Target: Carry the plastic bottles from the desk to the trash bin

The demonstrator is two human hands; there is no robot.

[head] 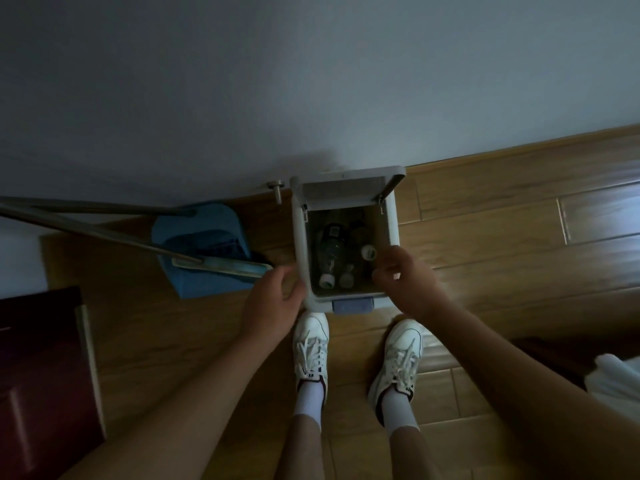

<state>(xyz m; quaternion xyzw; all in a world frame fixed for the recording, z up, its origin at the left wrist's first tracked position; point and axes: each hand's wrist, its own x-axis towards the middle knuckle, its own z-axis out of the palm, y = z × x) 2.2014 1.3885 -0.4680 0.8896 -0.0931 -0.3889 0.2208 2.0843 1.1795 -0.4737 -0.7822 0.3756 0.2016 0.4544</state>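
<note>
Wooden floorboards [502, 244] ran up to a pale wall [311, 81] in a dim room, and the white trash bin [299, 244] stood against that wall with its lid [343, 190] tipped back, so the opening lay directly under both hands.

The right hand [405, 275] hung over the bin's near right corner, fingers bent in a loose curl with nothing visible between them. Just beyond its fingertips, down inside the bin, lay the plastic bottles [330, 251], several of them, caps pointing back toward the person; one pale cap [369, 252] sat right beside the knuckles. That hand looked empty because its load was probably in the bin.

The left hand [273, 299] was just outside the bin's left wall, fingers relaxed and slightly curled, gripping nothing. It was blurred, so I could not tell whether it touched the wall; it may have been there to steady the bin.

Below both wrists, the grey pedal [353, 306] jutted from the bin's front between a pair of white sneakers [311, 344]. Whether a toe pressed it was unclear.

Out past the left hand, a blue dustpan [204, 237] with a long metal handle [104, 233] leaned near the wall.

By the look of it, the dropping step was done.
</note>
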